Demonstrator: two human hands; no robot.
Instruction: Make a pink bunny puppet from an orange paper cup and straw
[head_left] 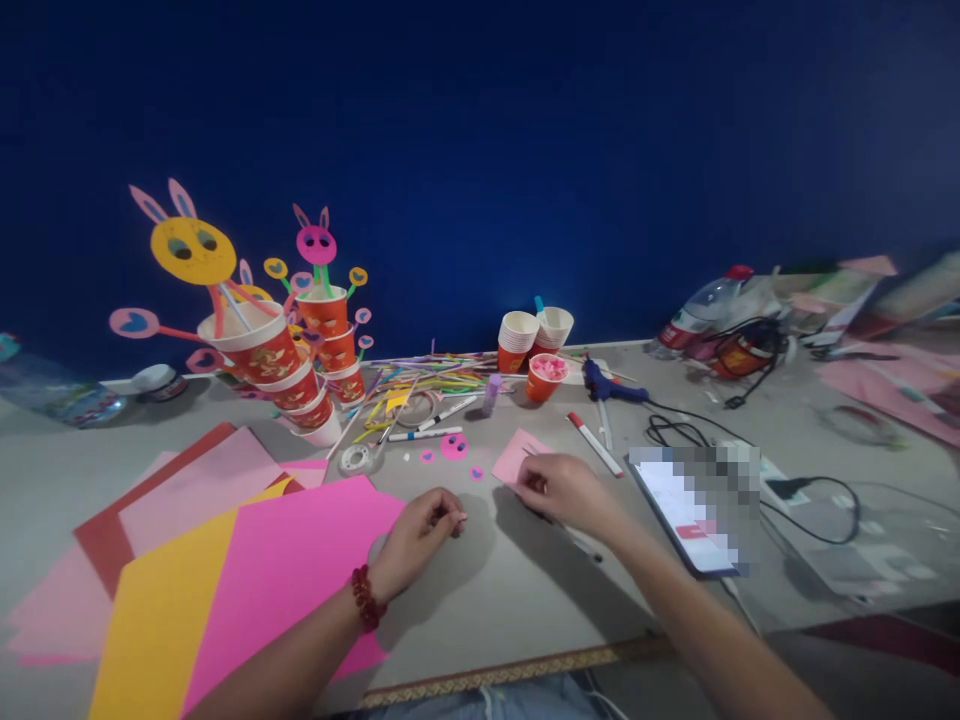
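My right hand [559, 487] is closed at the edge of a small light pink paper [511, 460], fingertips pinched on it. A thin dark line shows by those fingers; I cannot make out what it is. Partly under the right wrist lies a slim pen-like object [586, 548]. Curled in a pinch, my left hand [424, 530] hovers beside the bright pink sheet [300, 570]; whether something tiny sits between its fingertips is hidden. In front of both hands lie a small magenta face cutout [454, 446] with eyes and little pink heart-marked discs [476, 474].
Stacked red cups with paper bunny faces [277, 350] stand back left. Coloured sticks [442, 378], markers [425, 435], a purple glue stick [492, 395], a cup of pink scraps [547, 378] and a blue glue gun [611, 382] lie ahead. A phone [686, 515] and cables are right.
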